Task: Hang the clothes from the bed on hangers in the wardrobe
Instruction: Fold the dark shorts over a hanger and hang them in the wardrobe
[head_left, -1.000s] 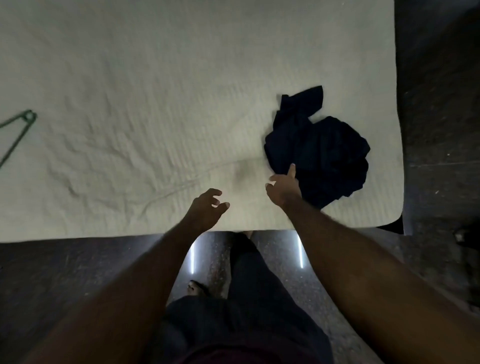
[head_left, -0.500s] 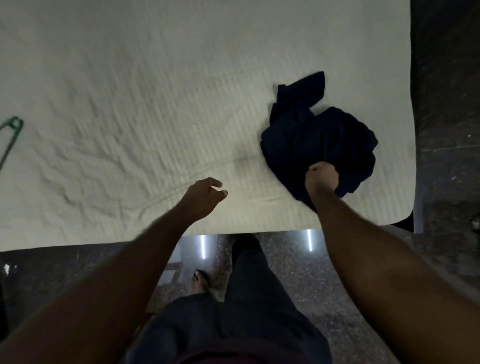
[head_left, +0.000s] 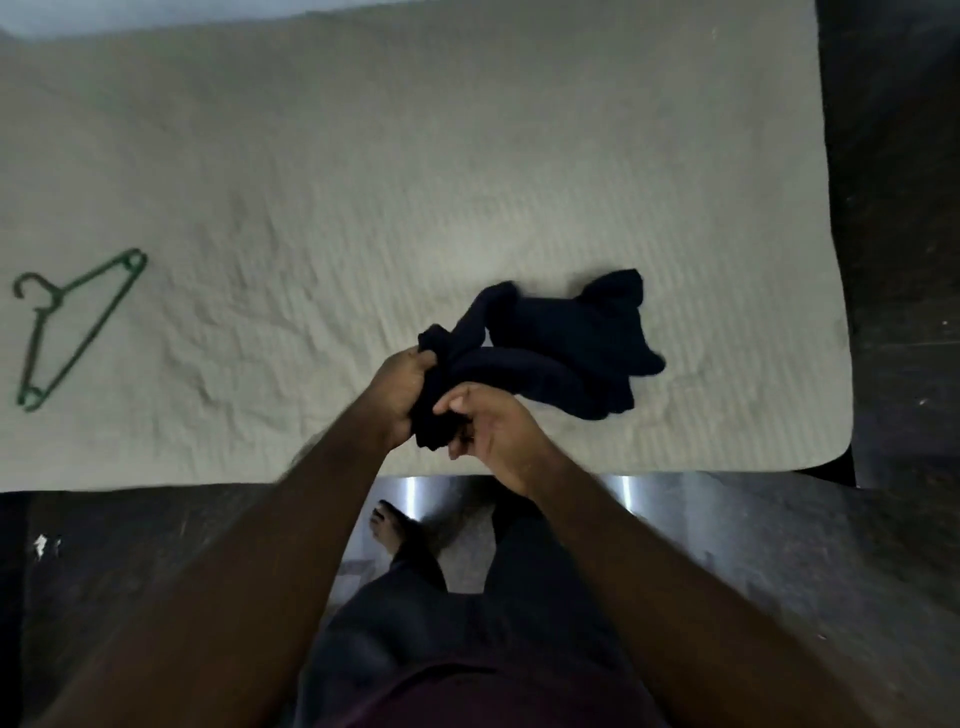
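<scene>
A dark navy garment (head_left: 566, 348) lies crumpled on the bed (head_left: 363, 182), near its front right corner. One end of it is bunched up and lifted toward me. My left hand (head_left: 400, 395) grips that bunched end from the left. My right hand (head_left: 488, 426) holds the same end from the right, fingers curled into the cloth. A green plastic hanger (head_left: 72, 322) lies flat on the sheet at the far left, well away from both hands. The wardrobe is out of view.
The bed's cream sheet is wrinkled; its front edge runs across the middle of the view. Dark stone floor (head_left: 727, 545) lies below and to the right of the bed. My legs and a bare foot (head_left: 389, 525) stand close to the bed's front edge.
My right hand pulled the navy garment left, toward me. My left hand, empty before, now grips its bunched end. More of the hanger shows as the view shifted.
</scene>
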